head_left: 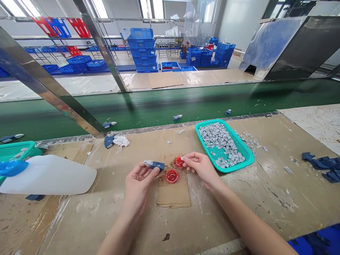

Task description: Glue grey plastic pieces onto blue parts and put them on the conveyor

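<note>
Two fingers (157,171) of curled left hand (138,180) pinch blue clip (154,164).

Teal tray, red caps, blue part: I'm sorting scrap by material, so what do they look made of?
Teal tray: matte moulded plastic, mesh floor. Red caps: glossy plastic, likely; rims glint. Blue part in the left hand: opaque matte plastic, it seems, pale grey end. Right hand's small pale piece: too small to tell.
</note>
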Tool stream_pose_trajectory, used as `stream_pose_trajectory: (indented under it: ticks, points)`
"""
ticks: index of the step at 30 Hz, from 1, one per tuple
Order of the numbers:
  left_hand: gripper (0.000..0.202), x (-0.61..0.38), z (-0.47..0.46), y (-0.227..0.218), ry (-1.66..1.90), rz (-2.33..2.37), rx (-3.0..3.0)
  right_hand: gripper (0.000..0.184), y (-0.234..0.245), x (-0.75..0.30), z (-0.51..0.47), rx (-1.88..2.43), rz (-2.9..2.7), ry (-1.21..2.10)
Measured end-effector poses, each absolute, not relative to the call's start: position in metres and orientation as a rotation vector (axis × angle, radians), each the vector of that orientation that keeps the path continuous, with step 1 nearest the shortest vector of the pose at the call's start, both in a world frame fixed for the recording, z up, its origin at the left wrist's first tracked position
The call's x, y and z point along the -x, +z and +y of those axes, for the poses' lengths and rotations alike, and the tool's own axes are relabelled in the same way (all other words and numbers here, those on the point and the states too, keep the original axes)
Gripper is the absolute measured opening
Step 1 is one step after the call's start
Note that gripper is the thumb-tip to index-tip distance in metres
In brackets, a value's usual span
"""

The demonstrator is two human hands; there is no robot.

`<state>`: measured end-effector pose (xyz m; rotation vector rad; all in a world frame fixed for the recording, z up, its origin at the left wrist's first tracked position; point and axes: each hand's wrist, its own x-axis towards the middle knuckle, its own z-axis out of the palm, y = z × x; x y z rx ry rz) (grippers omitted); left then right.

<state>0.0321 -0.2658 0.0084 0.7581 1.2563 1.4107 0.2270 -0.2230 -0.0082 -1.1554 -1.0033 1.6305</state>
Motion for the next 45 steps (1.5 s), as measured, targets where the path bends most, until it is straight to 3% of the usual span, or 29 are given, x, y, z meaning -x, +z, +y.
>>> stream_pose_trajectory:
  ticks: [6, 21, 30, 33, 37, 39, 42, 45]
  points:
    - [0.034, -0.038, -0.269, 0.006, 1.353, 1.319, -0.831, 0.029, -0.001, -0.233, -0.223, 1.024, -0.723, 1.910]
    - [0.025, -0.052, -0.274, 0.011, 1.332, 1.277, -0.903, 0.029, 0.013, -0.214, -0.244, 0.995, -1.137, 1.841]
    - [0.018, -0.053, -0.278, 0.009, 1.297, 1.345, -1.164, 0.036, 0.011, -0.222, -0.246, 1.022, -1.231, 2.033]
    - [0.027, -0.051, -0.275, 0.011, 1.241, 1.287, -1.322, 0.037, 0.015, -0.224, -0.246, 0.957, -1.248, 2.007]
    - [0.041, -0.055, -0.262, 0.017, 1.129, 1.196, -1.480, 0.026, 0.028, -0.239, -0.237, 0.963, -1.374, 1.816]
    - [0.041, -0.058, -0.247, 0.018, 1.117, 1.219, -1.584, 0.019, 0.032, -0.258, -0.227, 1.105, -1.482, 1.504]
    - [0.042, -0.056, -0.209, 0.015, 1.150, 1.352, -1.796, 0.014, 0.027, -0.295, -0.211, 1.567, -1.610, 0.783]
    - [0.047, -0.047, -0.153, 0.008, 1.051, 1.566, -2.085, 0.023, 0.013, -0.320, -0.197, 1.908, -1.753, 0.522]
